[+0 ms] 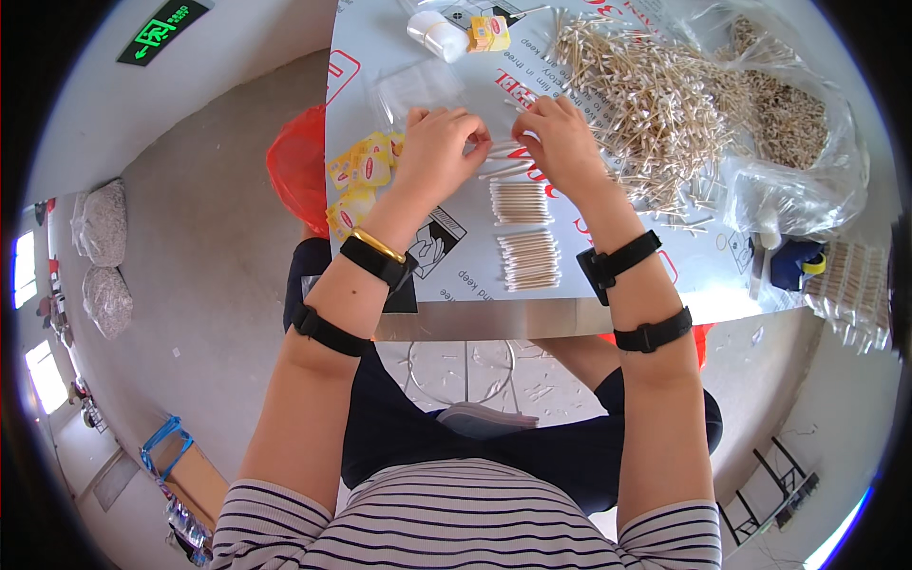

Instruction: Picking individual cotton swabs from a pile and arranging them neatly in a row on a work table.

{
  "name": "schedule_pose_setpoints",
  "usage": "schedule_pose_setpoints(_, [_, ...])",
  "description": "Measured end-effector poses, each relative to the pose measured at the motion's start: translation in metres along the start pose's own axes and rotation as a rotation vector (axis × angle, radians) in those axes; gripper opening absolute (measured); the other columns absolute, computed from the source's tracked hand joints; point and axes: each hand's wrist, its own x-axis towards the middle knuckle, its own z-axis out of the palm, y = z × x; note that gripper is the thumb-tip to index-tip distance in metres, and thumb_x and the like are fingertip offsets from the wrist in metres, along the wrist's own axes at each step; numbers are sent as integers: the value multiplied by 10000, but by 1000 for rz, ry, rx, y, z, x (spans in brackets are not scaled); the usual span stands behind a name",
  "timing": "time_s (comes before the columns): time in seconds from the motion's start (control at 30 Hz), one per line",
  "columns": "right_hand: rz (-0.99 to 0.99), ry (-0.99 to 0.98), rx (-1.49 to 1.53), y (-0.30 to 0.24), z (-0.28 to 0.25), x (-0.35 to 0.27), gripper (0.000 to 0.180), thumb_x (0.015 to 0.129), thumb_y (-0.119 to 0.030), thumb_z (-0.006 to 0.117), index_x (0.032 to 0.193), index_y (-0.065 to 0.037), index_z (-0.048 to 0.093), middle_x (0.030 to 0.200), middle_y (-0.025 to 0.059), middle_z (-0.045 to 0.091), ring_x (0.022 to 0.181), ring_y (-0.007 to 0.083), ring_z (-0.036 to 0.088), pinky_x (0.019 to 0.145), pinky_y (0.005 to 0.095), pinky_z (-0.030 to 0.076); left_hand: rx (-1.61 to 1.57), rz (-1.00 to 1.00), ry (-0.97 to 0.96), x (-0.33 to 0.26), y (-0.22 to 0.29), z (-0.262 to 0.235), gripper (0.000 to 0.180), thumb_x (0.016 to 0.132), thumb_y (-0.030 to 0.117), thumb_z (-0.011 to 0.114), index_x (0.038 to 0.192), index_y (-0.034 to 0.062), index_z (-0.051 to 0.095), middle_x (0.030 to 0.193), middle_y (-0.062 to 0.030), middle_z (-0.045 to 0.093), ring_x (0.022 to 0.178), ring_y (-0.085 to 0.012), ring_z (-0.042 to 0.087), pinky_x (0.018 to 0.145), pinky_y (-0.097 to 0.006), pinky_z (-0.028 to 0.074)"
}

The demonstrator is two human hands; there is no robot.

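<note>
My left hand (442, 147) is over the table, thumb and forefinger pinched at the ends of a few loose cotton swabs (508, 171). Opposite it, my right hand (562, 142) has its fingers curled in; whatever lies between their tips is too small to make out. Just below the hands lies a neat row of cotton swabs (521, 203), side by side. A second such row (530, 260) sits nearer the table's front edge. To the right spreads a big heap of loose cotton swabs (655, 104), close to my right hand.
Yellow printed packets (366, 166) and clear plastic bags (418, 90) lie left. A white roll (439, 38) and a small yellow box (489, 34) stand at the back. A large clear bag (798, 123) of swabs occupies the right. A red bag (297, 157) hangs by the left edge.
</note>
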Motion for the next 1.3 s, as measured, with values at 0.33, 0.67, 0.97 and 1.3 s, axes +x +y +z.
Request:
schedule_pose_setpoints(0.33, [211, 121, 80, 14, -19, -11, 131, 874, -58, 708, 964, -122, 779, 969, 81, 657, 1021, 320, 610, 913, 446, 514, -17, -89, -21, 2, -3, 14, 61, 903, 183, 758, 954, 157, 781, 879, 28, 665, 926, -186, 631, 929, -390, 382])
schedule_pose_setpoints(0.67, [215, 51, -10, 5, 3, 0, 110, 831, -120, 784, 938, -131, 761, 992, 84, 649, 1041, 316, 600, 915, 455, 509, -90, 22, -31, -9, 4, 24, 181, 933, 119, 680, 1034, 213, 798, 981, 21, 649, 1009, -210, 614, 954, -417, 389])
schedule_pose_setpoints(0.97, [176, 138, -66, 9, 7, 16, 98, 839, -121, 775, 935, -135, 759, 985, 74, 649, 1030, 303, 609, 930, 446, 501, -177, -149, 260, -33, 3, 20, 221, 926, 75, 644, 1122, 147, 715, 1073, -30, 671, 1074, -271, 604, 933, -435, 394])
schedule_pose_setpoints(1.3, [156, -30, 149, -8, 2, -7, 131, 860, -77, 738, 962, -139, 791, 989, 52, 657, 1011, 302, 604, 928, 448, 504, -162, -116, 265, -67, 25, 33, 523, 944, 84, 597, 1454, 43, 487, 1440, -160, 575, 1298, -365, 532, 1127, -508, 338])
